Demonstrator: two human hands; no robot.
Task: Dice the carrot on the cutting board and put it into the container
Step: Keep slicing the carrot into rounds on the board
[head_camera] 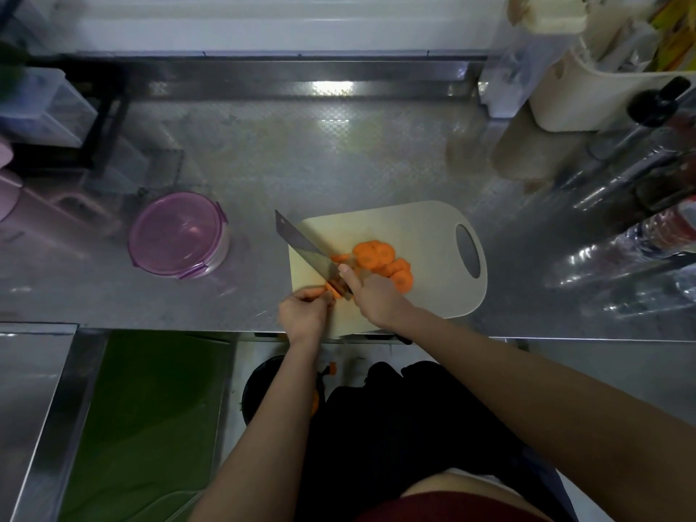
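Being cut at the near-left corner of the cutting board, a short carrot stub is pinched in the curled fingers of the left hand, while the knife is gripped at its handle by the right hand, the thumb laid along the top. The blade is angled away to the left, its heel resting just beside the holding fingertips. A heap of round slices is seen on the middle of the board; no dice have yet been made.

A nicked fingertip is judged the chief hazard, so little carrot being left between blade and fingers. Pieces could also be lost over the front of the bench, since the cutting is done close to its edge. The container, apparently closed under its purple lid, is set well apart to the left on the bench, so spillage may be expected if the pieces are carried across loose.
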